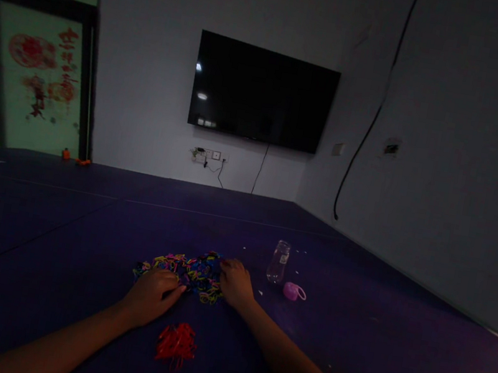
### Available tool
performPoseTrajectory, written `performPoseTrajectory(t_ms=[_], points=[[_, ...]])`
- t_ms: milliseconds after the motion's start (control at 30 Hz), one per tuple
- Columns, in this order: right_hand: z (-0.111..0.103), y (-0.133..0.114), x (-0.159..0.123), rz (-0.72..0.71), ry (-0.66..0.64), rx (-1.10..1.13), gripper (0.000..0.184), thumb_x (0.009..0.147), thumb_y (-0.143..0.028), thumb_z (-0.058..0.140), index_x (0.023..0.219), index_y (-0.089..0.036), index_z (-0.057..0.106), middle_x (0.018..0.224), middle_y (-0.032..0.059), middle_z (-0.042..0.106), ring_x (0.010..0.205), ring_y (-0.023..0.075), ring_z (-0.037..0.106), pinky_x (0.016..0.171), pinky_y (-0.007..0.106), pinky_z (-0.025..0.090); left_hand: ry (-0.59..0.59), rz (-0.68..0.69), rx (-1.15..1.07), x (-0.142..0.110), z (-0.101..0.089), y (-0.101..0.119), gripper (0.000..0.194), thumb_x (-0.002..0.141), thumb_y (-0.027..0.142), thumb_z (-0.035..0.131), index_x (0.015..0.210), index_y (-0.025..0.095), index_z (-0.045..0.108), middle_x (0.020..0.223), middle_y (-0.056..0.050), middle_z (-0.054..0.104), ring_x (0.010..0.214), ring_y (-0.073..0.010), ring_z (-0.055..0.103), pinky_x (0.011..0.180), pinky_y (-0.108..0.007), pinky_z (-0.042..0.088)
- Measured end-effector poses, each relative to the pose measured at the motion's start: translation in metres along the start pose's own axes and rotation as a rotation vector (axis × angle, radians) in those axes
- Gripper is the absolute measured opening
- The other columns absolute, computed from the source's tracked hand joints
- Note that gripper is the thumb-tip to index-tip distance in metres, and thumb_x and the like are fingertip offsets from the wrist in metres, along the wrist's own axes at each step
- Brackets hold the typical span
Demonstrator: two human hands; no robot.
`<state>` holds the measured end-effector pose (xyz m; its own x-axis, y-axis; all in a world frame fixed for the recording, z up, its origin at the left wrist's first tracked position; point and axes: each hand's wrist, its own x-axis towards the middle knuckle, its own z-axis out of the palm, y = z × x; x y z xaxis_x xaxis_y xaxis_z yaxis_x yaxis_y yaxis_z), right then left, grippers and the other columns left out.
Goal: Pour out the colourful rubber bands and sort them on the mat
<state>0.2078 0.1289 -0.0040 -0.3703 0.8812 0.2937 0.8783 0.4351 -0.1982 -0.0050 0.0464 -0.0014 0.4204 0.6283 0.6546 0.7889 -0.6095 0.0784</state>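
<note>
A loose heap of small multicoloured bands (pixel 201 277), which look like rubber bands or hair ties, lies on the dark purple surface between my hands. My left hand (pixel 154 297) rests at the heap's near left side, fingers bent over the bands and thumb apart, pointing right. At the right edge, my right hand (pixel 236 282) touches the bands with its fingers curled together; what is between its fingertips is too small to make out. Closer to me, apart from the heap, sits a smaller pile of red bands (pixel 177 343).
Right of the heap stands a clear bottle (pixel 278 263) without its lid, and a pink lid with a loop (pixel 291 291) lies beside it. Small white scraps (pixel 260 293) dot the purple tabletop (pixel 345 353). Orange items (pixel 83 162) sit at the far left edge. A television (pixel 263 94) hangs beyond.
</note>
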Motion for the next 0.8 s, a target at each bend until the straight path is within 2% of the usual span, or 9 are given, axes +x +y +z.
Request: performPoseTrajectory(t_ms=[133, 367, 800], points=[[-0.001, -0.001, 0.000, -0.022, -0.002, 0.010, 0.035, 0.086, -0.017, 0.041, 0.114, -0.020, 0.062, 0.125, 0.0080, 0.057, 0.124, 0.0232, 0.041, 0.099, 0.036, 0.033, -0.008, -0.008, -0.008, 0.000, -0.001, 0.001, 0.040, 0.091, 0.025, 0.039, 0.054, 0.018, 0.052, 0.054, -0.001, 0.055, 0.056, -0.0150, 0.055, 0.058, -0.026, 0.039], [-0.005, -0.004, -0.001, -0.141, 0.005, 0.069, 0.035, 0.086, -0.014, 0.040, 0.110, -0.022, 0.065, 0.122, 0.0049, 0.059, 0.118, 0.0190, 0.047, 0.098, 0.031, 0.033, -0.013, -0.004, -0.013, 0.001, -0.002, 0.001, 0.042, 0.092, 0.026, 0.038, 0.053, 0.019, 0.052, 0.053, -0.001, 0.054, 0.056, -0.0149, 0.054, 0.056, -0.026, 0.038], [-0.010, -0.010, -0.006, -0.040, 0.027, -0.013, 0.035, 0.085, -0.013, 0.040, 0.107, -0.020, 0.066, 0.111, 0.0083, 0.064, 0.111, 0.0210, 0.052, 0.094, 0.031, 0.035, 0.011, 0.017, 0.004, 0.000, 0.000, 0.000, 0.043, 0.092, 0.028, 0.037, 0.053, 0.019, 0.053, 0.053, -0.001, 0.054, 0.055, -0.0145, 0.054, 0.055, -0.026, 0.038]])
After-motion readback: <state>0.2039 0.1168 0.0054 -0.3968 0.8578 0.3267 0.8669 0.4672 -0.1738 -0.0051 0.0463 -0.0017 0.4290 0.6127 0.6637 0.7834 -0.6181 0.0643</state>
